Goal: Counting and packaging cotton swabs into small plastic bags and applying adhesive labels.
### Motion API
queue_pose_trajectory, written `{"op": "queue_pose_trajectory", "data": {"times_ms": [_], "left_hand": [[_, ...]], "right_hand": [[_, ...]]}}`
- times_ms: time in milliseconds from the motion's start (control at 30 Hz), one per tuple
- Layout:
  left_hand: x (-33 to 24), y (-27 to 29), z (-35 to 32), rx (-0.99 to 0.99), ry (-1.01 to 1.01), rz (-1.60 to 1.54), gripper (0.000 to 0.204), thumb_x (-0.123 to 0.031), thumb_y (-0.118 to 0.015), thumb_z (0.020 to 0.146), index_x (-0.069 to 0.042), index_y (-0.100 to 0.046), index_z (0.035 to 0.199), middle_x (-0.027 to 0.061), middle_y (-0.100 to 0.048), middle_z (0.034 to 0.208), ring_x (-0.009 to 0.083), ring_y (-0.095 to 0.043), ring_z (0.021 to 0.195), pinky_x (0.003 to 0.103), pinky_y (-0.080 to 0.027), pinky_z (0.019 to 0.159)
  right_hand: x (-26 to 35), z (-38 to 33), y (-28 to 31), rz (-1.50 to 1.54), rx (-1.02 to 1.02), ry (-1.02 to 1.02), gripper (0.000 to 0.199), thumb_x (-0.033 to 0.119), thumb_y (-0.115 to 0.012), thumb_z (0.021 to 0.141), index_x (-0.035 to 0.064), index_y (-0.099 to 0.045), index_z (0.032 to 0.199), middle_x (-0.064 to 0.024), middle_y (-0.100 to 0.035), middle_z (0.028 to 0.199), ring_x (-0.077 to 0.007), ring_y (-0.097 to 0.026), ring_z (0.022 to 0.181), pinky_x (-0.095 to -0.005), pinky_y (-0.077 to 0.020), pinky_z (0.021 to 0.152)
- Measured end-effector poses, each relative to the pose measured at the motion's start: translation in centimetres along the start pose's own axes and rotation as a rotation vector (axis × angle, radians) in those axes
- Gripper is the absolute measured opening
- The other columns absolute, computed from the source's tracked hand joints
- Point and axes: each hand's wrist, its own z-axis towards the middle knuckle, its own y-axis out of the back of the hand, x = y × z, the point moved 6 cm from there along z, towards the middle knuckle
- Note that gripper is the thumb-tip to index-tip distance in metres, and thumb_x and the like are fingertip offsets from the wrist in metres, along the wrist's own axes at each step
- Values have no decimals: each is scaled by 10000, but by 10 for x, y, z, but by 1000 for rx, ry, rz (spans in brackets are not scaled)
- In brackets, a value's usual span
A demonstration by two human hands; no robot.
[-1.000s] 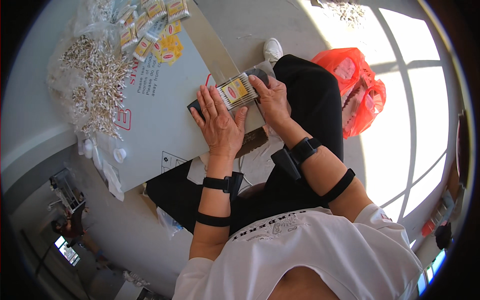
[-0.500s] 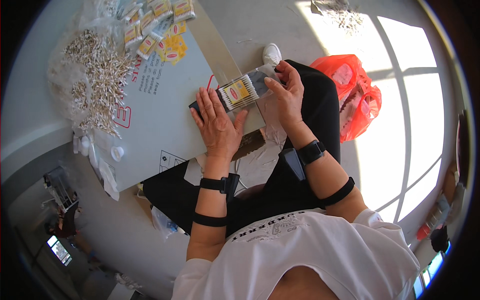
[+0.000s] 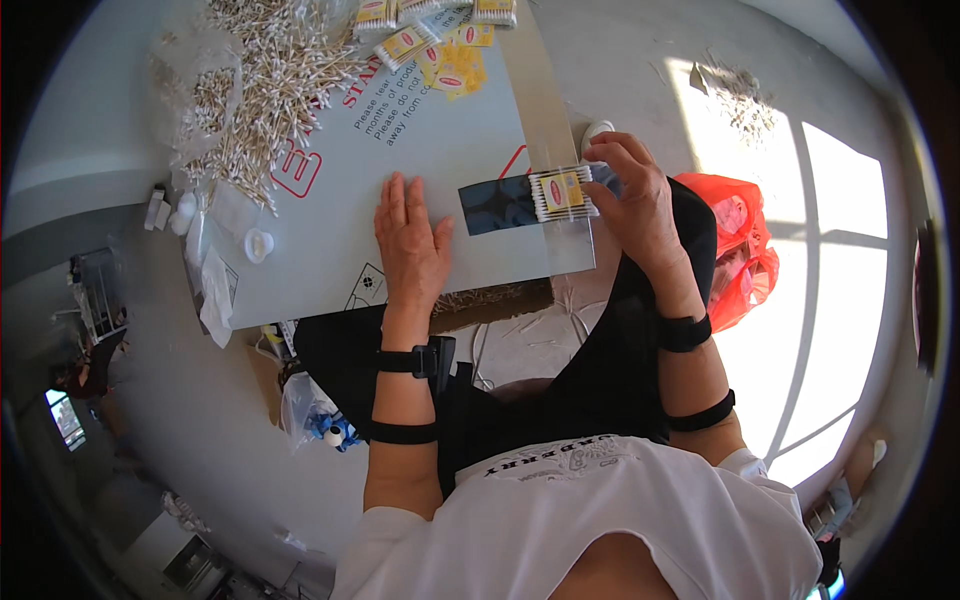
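My left hand [image 3: 412, 248] lies flat on a grey printed board [image 3: 330, 220], fingers stretched out, holding nothing. My right hand [image 3: 637, 200] is curled at the right end of a pack of cotton swabs [image 3: 562, 193], its thumb against the swab tips. Clear film shows between its thumb and fingers. The pack has a yellow label and rests near the board's right edge. Just left of it, a dark glossy strip [image 3: 495, 206] lies on the board.
Loose cotton swabs [image 3: 265, 95] spill from a clear bag at the far left. Finished-looking packs [image 3: 405, 45] and yellow labels [image 3: 458, 72] lie at the back. A white round cap [image 3: 259, 245] sits nearer. Below are an open carton [image 3: 495, 303] and a red plastic bag [image 3: 745, 260].
My left hand has come off the pack and now lies flat on the board to its left. The pack has shifted right relative to the dark strip, with my right hand closer around its end.
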Motion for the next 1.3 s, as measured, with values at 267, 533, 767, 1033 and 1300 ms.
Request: {"op": "queue_pose_trajectory", "data": {"times_ms": [267,533,767,1033,1300], "left_hand": [[18,4,-14,-23,-36,1,691,-262,-662,882,-51,-346,1459,204,-277,1537,373,-264,1425,533,-202,1156],[16,0,-14,-35,-22,-5,706,-264,-657,883,-46,-332,1470,187,-265,1550,362,-241,1439,523,-180,1165],[16,1,-13,-44,3,20,701,-264,-661,876,-31,-351,1460,186,-268,1551,353,-240,1443,513,-175,1170],[16,8,-10,-35,17,-41,673,-179,-695,838,-24,-398,1421,177,-313,1525,348,-292,1414,492,-236,1147],[94,51,36,-320,116,-91,405,-55,-713,778,-19,-575,1157,143,-578,1168,339,-525,1123,451,-435,938]], "right_hand": [[18,8,-28,-288,299,274,592,51,-724,586,30,-572,1158,-111,-516,1265,-317,-437,1243,-422,-357,1051],[6,12,-36,-408,327,291,562,69,-708,584,40,-556,1124,-97,-534,1173,-299,-463,1164,-389,-356,992],[4,14,-40,-337,377,245,533,88,-729,598,45,-558,1101,-99,-532,1161,-292,-460,1165,-389,-355,991],[17,16,-37,-282,379,279,558,50,-728,594,44,-558,1126,-96,-523,1199,-304,-448,1195,-401,-347,1005],[70,6,-81,102,296,251,368,-44,-671,682,26,-575,1030,-128,-564,1024,-340,-598,894,-418,-510,777]]}}
